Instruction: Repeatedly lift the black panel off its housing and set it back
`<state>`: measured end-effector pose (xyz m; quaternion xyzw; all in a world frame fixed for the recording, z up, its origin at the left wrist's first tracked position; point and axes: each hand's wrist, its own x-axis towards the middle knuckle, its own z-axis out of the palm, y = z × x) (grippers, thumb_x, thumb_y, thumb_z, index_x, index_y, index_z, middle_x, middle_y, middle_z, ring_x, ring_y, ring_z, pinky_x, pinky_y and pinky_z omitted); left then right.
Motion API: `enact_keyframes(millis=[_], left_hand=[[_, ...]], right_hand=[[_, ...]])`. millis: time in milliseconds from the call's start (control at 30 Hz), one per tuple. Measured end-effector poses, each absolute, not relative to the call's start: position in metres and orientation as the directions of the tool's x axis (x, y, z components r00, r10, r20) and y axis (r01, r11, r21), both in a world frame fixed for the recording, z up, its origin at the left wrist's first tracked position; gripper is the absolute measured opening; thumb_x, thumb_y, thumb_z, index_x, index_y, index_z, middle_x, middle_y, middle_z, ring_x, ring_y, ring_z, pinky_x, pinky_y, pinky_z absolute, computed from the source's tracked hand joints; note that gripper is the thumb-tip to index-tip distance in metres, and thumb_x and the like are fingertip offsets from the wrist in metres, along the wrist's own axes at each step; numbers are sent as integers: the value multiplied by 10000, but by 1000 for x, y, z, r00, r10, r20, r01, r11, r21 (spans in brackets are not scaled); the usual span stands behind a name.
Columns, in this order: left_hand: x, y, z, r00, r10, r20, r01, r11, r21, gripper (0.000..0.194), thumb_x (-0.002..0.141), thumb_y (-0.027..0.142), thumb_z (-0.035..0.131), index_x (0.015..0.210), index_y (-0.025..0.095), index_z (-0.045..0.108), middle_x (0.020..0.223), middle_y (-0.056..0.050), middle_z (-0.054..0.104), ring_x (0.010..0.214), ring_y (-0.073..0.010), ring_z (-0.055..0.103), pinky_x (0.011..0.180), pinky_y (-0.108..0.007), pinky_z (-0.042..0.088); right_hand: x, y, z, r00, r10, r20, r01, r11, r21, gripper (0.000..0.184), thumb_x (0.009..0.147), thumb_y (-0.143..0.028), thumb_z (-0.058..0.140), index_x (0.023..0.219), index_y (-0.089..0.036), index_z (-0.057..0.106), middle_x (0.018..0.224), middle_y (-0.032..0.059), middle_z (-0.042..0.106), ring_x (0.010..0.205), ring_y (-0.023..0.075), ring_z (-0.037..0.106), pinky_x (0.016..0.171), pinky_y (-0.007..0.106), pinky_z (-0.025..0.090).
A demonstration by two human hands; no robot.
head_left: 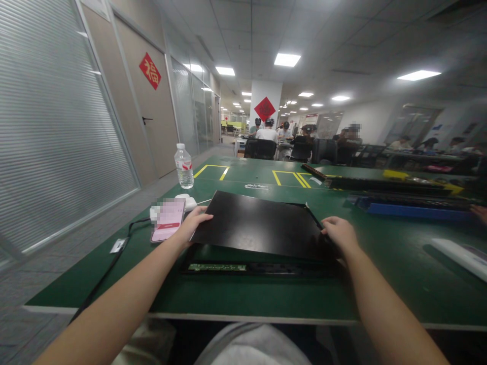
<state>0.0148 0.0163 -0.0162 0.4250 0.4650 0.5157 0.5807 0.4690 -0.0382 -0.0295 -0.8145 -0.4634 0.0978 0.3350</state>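
Observation:
A thin, glossy black flat panel (254, 223) is held tilted above a black frame (289, 268) on the green table. Its left edge is gripped by my left hand (193, 224), with the thumb on top. At the opposite side, my right hand (340, 234) has its fingers closed at the panel's right edge, close to the frame's side; its fingertips are partly hidden. A green circuit board strip (217, 267) shows in the near part of the frame. The panel covers most of the frame behind it.
Left of the panel lie a phone (169, 220), a white charger (184, 201) and a black cable (127, 238). Behind them stands a water bottle (184, 167). To the right are a blue strip (414, 209), dark long parts (388, 186) and a white bar (460, 256). Another person's hand shows at far right.

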Motion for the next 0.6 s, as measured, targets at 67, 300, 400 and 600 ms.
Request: enact_keyframes(millis=[67, 300, 400, 600], left_hand=[[16, 14, -14, 46, 994, -102, -197, 109, 974, 459, 553, 198, 795, 972, 182, 608, 688, -15, 717, 576, -222, 683, 553, -300, 504], [14, 13, -16, 66, 993, -95, -201, 106, 974, 459, 566, 194, 806, 981, 186, 612, 717, -15, 728, 603, -227, 700, 570, -305, 522], [12, 14, -17, 90, 991, -98, -196, 114, 974, 453, 584, 192, 806, 994, 188, 613, 714, -24, 736, 598, -232, 705, 566, -312, 533], [13, 19, -21, 74, 992, -105, -230, 119, 966, 426, 575, 136, 782, 977, 167, 646, 722, -53, 755, 578, -220, 704, 554, -300, 543]], right_hand=[[469, -38, -30, 548, 822, 155, 699, -349, -625, 209, 752, -277, 596, 889, -229, 746, 706, 42, 735, 728, 220, 652, 591, 287, 406], [468, -39, -29, 538, 826, 168, 720, -347, -602, 214, 759, -263, 587, 887, -236, 756, 713, 37, 738, 732, 218, 657, 589, 281, 409], [467, -39, -29, 544, 822, 168, 716, -351, -603, 203, 759, -262, 590, 872, -237, 757, 698, 40, 734, 726, 217, 657, 578, 277, 404], [465, -40, -28, 528, 833, 166, 715, -330, -616, 198, 745, -253, 588, 859, -243, 749, 701, 38, 731, 729, 222, 651, 594, 288, 400]])
